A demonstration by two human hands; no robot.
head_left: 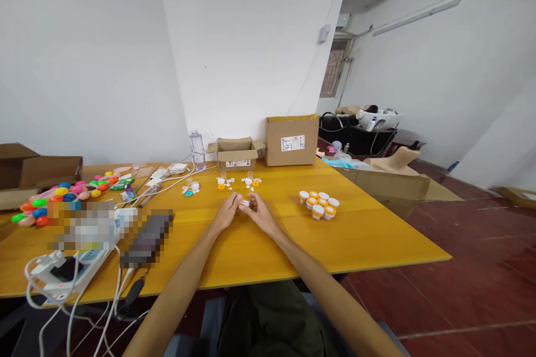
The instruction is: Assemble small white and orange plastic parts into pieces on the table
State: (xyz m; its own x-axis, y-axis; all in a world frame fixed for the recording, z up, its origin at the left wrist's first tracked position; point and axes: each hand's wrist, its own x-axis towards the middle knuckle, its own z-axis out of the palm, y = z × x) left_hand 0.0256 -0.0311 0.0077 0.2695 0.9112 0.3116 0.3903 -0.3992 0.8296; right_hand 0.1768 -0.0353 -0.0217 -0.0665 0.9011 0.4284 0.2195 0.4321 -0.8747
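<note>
Both hands meet mid-table: left hand and right hand pinch a small white piece between fingertips. Table bare toward its near edge. Orange-capped jars stand near, rightward; cardboard boxes line the far edge.

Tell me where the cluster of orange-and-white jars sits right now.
In the head view, the jars stand on the yellow table, to the right of the right hand and in front of the taller cardboard box.

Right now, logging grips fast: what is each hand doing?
Left hand: pinched shut on the small white piece.
Right hand: fingers also closed on that piece.
</note>
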